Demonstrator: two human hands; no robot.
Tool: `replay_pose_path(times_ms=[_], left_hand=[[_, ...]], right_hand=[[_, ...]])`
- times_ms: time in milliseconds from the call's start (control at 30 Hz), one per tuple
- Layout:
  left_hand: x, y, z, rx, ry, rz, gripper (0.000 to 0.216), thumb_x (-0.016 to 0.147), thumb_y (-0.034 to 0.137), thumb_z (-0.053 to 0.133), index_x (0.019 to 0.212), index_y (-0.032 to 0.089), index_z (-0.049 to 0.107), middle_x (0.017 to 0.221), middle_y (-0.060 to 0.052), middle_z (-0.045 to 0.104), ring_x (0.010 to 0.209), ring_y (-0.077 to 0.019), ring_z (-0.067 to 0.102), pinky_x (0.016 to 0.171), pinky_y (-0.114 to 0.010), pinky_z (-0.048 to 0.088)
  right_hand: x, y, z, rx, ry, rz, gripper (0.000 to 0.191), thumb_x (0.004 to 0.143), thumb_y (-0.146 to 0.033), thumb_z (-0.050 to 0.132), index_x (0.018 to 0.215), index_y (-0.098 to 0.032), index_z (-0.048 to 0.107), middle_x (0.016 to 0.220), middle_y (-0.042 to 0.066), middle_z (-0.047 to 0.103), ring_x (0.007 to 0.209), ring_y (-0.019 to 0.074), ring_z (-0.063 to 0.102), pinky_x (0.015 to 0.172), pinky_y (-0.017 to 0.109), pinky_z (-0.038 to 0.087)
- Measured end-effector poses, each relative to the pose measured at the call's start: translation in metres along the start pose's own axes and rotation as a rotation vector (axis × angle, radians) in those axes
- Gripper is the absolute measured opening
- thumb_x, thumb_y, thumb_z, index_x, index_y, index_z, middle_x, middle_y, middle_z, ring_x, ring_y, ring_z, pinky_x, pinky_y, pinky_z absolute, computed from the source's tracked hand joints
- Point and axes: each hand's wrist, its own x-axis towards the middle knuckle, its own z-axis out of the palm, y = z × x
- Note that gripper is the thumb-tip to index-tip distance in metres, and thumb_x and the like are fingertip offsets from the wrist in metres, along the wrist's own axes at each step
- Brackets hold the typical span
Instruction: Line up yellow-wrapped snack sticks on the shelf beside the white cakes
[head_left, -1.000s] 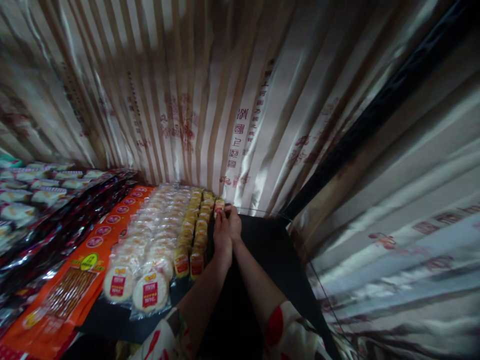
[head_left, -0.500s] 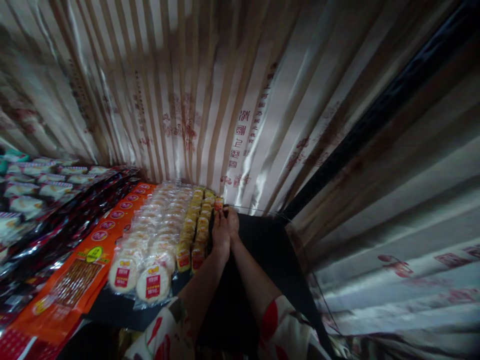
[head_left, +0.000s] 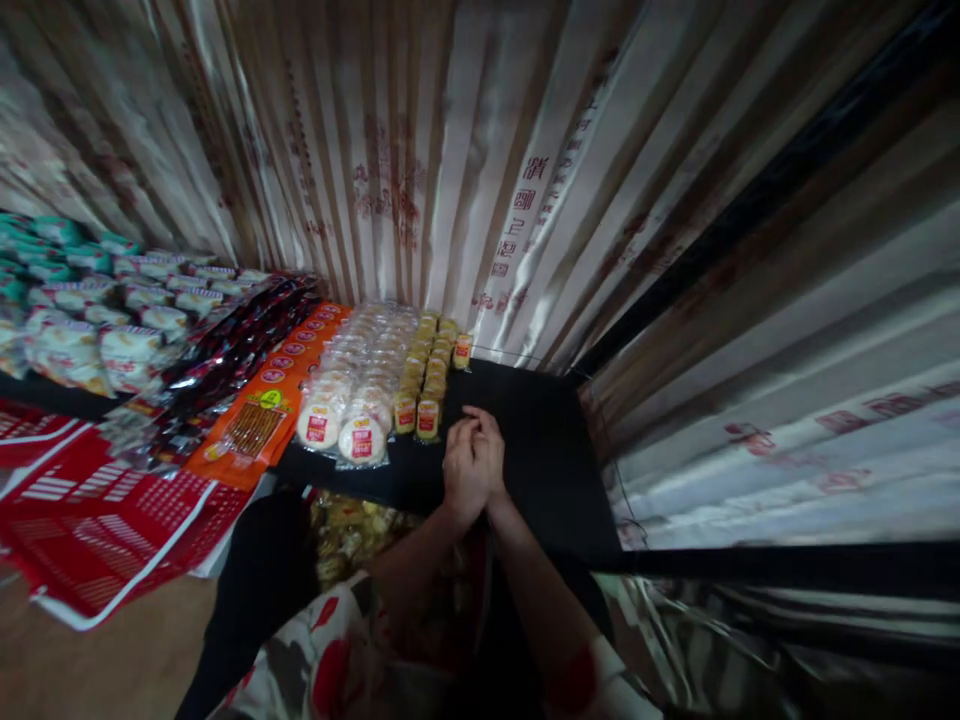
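Observation:
My left hand (head_left: pixel 465 472) and my right hand (head_left: pixel 493 452) are pressed together over the black tabletop (head_left: pixel 536 455), in front of the yellow packs. Both are closed, with fingers bent against each other; whatever may be between them is hidden. Just left of them run two rows of small yellow wrapped snack packs (head_left: pixel 427 415) with red labels. A single yellow pack (head_left: pixel 462 350) stands upright at the back, to the right of those rows, apart from my hands.
Rows of clear-wrapped round white crackers (head_left: pixel 362 440), an orange snack-stick bag (head_left: pixel 262 425), dark shiny packets (head_left: pixel 225 350) and white and green packs fill the left. A red basket (head_left: pixel 97 530) is below. Golden packs (head_left: pixel 352 535) lie beneath the table edge. Printed curtains (head_left: pixel 420 150) hang behind.
Both hands have drawn back toward me from the single yellow pack, which stays at the back of the table. The view has shifted, showing the red basket and golden packs below.

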Motion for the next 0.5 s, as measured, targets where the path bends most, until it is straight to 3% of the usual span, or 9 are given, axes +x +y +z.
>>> replay_pose_path(times_ms=[133, 300, 400, 500], left_hand=[[-0.064, -0.013, -0.041, -0.028, -0.093, 0.183, 0.035, 0.086, 0.023, 0.036, 0.114, 0.018, 0.056, 0.124, -0.009, 0.052, 0.118, -0.0186, 0.046, 0.104, -0.033, 0.035], [-0.125, -0.044, -0.081, -0.015, -0.140, 0.130, 0.034, 0.087, 0.030, 0.036, 0.111, 0.018, 0.057, 0.122, -0.010, 0.053, 0.115, -0.0201, 0.048, 0.103, -0.036, 0.035], [-0.133, -0.072, -0.097, 0.068, -0.037, -0.051, 0.035, 0.086, 0.027, 0.034, 0.110, 0.016, 0.056, 0.116, -0.011, 0.057, 0.111, -0.0212, 0.051, 0.100, -0.037, 0.037], [-0.118, -0.096, -0.108, 0.243, -0.028, -0.204, 0.030, 0.083, 0.022, 0.038, 0.105, 0.014, 0.057, 0.110, -0.011, 0.058, 0.107, -0.0212, 0.052, 0.095, -0.035, 0.040]], right_hand=[[-0.066, -0.018, -0.009, 0.094, -0.038, 0.015, 0.038, 0.076, -0.018, 0.036, 0.110, -0.020, 0.055, 0.107, 0.007, 0.060, 0.100, 0.0184, 0.056, 0.092, 0.034, 0.044], [-0.139, -0.024, -0.004, 0.053, -0.176, -0.028, 0.036, 0.077, -0.015, 0.036, 0.100, -0.024, 0.062, 0.104, 0.004, 0.063, 0.101, 0.0179, 0.056, 0.095, 0.035, 0.043], [-0.162, -0.016, 0.015, 0.008, -0.283, 0.006, 0.037, 0.073, -0.013, 0.038, 0.099, -0.022, 0.064, 0.103, 0.006, 0.066, 0.099, 0.0190, 0.059, 0.095, 0.036, 0.043], [-0.167, -0.006, 0.041, -0.069, -0.326, 0.112, 0.043, 0.071, -0.009, 0.040, 0.106, -0.020, 0.061, 0.110, 0.008, 0.064, 0.105, 0.0208, 0.058, 0.097, 0.039, 0.041]])
